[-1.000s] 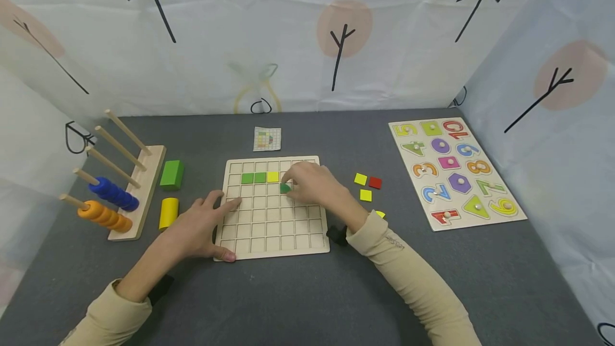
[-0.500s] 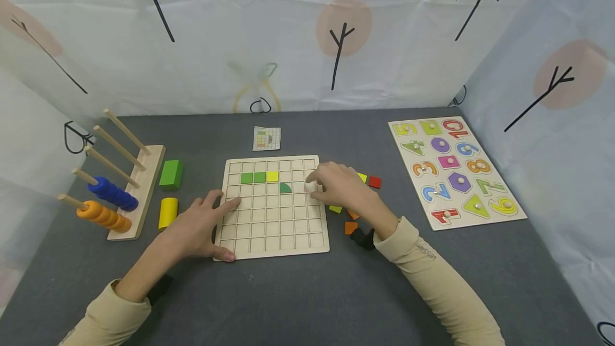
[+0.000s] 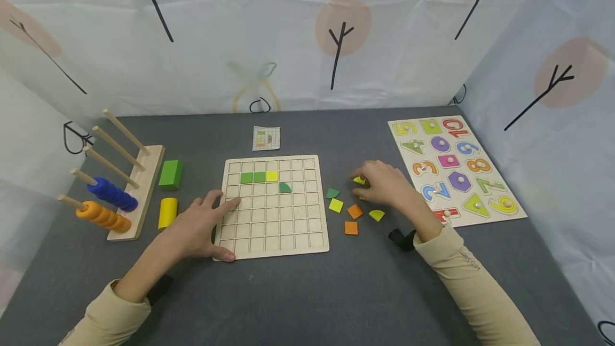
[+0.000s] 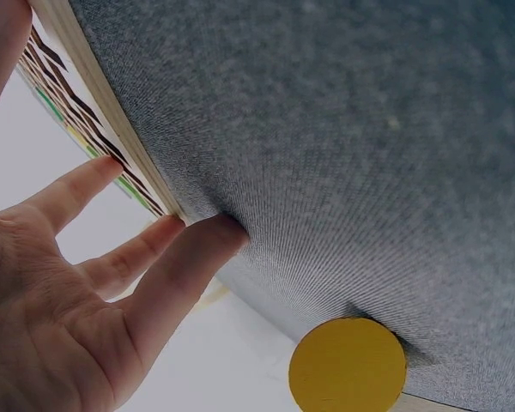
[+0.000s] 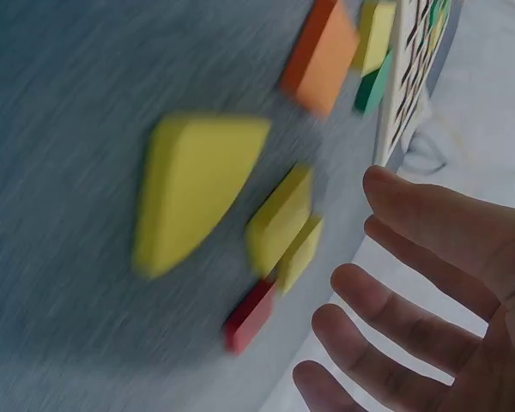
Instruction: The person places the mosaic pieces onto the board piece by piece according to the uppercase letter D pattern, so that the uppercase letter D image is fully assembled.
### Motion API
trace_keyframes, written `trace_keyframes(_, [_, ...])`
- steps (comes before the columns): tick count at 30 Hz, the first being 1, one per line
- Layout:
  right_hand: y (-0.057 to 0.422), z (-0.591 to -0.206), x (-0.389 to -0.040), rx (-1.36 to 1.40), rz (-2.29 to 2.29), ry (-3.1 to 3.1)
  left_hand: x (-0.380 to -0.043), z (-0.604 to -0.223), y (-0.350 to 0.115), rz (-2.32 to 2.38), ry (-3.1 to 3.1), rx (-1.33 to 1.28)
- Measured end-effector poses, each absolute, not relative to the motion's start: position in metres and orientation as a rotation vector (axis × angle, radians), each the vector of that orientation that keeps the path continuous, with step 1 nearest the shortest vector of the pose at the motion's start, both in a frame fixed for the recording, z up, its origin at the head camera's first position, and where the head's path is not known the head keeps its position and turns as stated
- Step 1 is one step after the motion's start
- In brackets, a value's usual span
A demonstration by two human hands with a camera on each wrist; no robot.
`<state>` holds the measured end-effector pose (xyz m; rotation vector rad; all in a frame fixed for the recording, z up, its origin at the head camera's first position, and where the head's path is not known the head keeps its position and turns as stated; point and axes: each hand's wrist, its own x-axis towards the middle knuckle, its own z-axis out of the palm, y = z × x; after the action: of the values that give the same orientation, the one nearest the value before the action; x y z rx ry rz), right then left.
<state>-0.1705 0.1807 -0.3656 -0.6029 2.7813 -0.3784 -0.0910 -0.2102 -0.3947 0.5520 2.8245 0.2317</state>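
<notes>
A wooden grid board (image 3: 271, 228) lies mid-table in the head view. My left hand (image 3: 199, 228) rests on its left edge with fingers spread and the thumb at the near corner. Two green squares (image 3: 252, 177), a yellow square (image 3: 271, 176) and a green quarter-circle (image 3: 285, 188) sit in its cells. Right of the board, my right hand (image 3: 384, 183) hovers above loose tiles, holding nothing that I can see. Below its fingers in the right wrist view are two yellow tiles (image 5: 281, 221) and a red tile (image 5: 251, 315). A yellow quarter-circle (image 5: 197, 184) lies nearer the camera.
Loose orange tiles (image 3: 355, 211) lie near a green quarter-circle (image 3: 332, 193) and a yellow square (image 3: 336, 205). A number puzzle (image 3: 456, 175) is at right. A pattern card (image 3: 266, 138), green block (image 3: 171, 175), yellow cylinder (image 3: 168, 213) and peg stand (image 3: 149, 178) surround the board.
My right hand has let go of the green quarter-circle on the board and moved right to the loose tiles. My left hand has stayed on the board's edge.
</notes>
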Motion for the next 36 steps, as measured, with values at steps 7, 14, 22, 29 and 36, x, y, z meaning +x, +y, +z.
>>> trace_keyframes(7, [0.21,-0.372,-0.178,-0.59,-0.401,2.806,-0.091,-0.394,-0.21,0.233,2.822,0.555])
trace_keyframes(14, [0.221,-0.376,-0.18,-0.599,-0.429,2.791,-0.09,-0.394,-0.21,0.242,2.82,0.547])
trace_keyframes(22, [0.221,-0.377,-0.18,-0.556,-0.411,2.781,-0.09,-0.393,-0.21,0.246,2.823,0.555])
trace_keyframes(29, [0.221,-0.377,-0.181,-0.538,-0.425,2.778,-0.091,-0.395,-0.211,0.236,2.825,0.553])
trace_keyframes(36, [0.222,-0.378,-0.182,-0.522,-0.429,2.771,-0.091,-0.396,-0.211,0.239,2.826,0.551])
